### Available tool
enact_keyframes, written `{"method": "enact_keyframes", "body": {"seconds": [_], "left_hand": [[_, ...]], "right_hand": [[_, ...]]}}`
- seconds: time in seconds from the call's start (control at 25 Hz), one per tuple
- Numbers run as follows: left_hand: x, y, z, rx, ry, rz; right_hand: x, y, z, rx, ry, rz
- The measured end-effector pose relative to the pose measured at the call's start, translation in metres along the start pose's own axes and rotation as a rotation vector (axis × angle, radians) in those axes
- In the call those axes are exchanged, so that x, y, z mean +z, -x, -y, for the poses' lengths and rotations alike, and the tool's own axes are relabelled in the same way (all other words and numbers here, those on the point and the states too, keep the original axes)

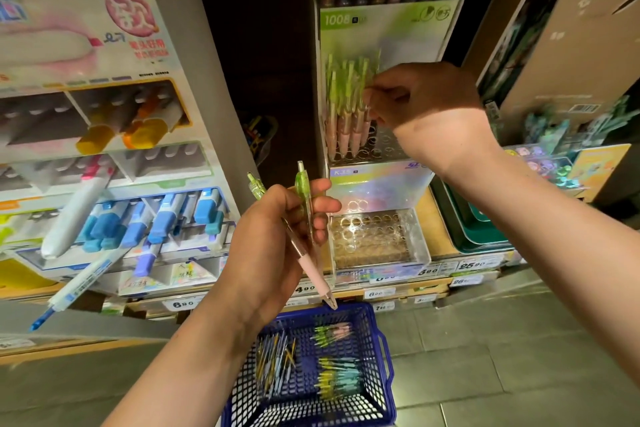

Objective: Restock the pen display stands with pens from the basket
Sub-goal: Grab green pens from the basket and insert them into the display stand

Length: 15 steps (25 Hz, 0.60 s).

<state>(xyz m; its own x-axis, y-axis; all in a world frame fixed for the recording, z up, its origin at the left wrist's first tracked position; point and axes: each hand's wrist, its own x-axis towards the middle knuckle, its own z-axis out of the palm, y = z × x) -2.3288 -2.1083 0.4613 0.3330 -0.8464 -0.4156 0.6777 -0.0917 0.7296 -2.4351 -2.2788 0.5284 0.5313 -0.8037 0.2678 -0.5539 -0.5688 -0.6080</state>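
My left hand (pixel 277 236) grips two pens (pixel 306 218) with green tops and pink grips, tips pointing down toward the basket. My right hand (pixel 422 104) is up at the clear pen display stand (pixel 391 146) and pinches a green-and-pink pen (pixel 367 111) at the right edge of the row standing in the upper tier. Several matching pens (pixel 341 107) fill the left part of that tier. The lower tier (pixel 372 239) shows only bare holes. The blue basket (pixel 381 350) sits on the floor below, with bundles of pens (pixel 332 374) inside.
A large highlighter display (pixel 114 156) stands to the left, with markers poking out toward me. A cardboard box (pixel 571 31) and small trinkets (pixel 547 156) lie to the right. Price tags (pixel 381 293) line the shelf edge. Grey floor tiles (pixel 502 357) surround the basket.
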Motion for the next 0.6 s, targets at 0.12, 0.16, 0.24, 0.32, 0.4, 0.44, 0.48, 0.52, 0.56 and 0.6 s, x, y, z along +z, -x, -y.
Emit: {"method": "enact_keyframes", "body": {"seconds": [0.12, 0.16, 0.24, 0.32, 0.4, 0.44, 0.48, 0.52, 0.56, 0.6], "left_hand": [[0.004, 0.0, 0.0, 0.001, -0.01, -0.01], [0.007, 0.0, 0.0, 0.003, -0.023, -0.017], [0.014, -0.001, 0.0, 0.015, -0.048, -0.043], [0.022, -0.001, -0.001, 0.044, -0.079, -0.061], [0.029, -0.001, -0.001, 0.083, -0.153, -0.061], [0.031, 0.001, -0.002, 0.106, -0.226, -0.057], [0.032, 0.003, -0.002, 0.135, -0.337, -0.049], [0.033, 0.005, -0.002, 0.17, -0.466, -0.035], [0.035, 0.006, -0.001, 0.201, -0.578, -0.016], [0.036, 0.007, -0.001, 0.219, -0.644, -0.01]], "right_hand": [[-0.002, -0.001, 0.003, -0.003, 0.097, 0.011], [-0.003, -0.001, 0.003, -0.009, 0.145, 0.018], [-0.005, 0.002, 0.003, 0.026, 0.183, 0.023], [-0.004, 0.013, 0.004, 0.132, 0.109, -0.003], [-0.003, 0.028, 0.006, 0.207, 0.009, 0.038], [-0.002, 0.036, 0.009, 0.25, -0.073, 0.119], [-0.001, 0.042, 0.012, 0.295, -0.167, 0.215], [0.0, 0.046, 0.014, 0.33, -0.236, 0.303], [0.001, 0.047, 0.014, 0.338, -0.26, 0.36], [0.001, 0.046, 0.013, 0.335, -0.257, 0.388]]}}
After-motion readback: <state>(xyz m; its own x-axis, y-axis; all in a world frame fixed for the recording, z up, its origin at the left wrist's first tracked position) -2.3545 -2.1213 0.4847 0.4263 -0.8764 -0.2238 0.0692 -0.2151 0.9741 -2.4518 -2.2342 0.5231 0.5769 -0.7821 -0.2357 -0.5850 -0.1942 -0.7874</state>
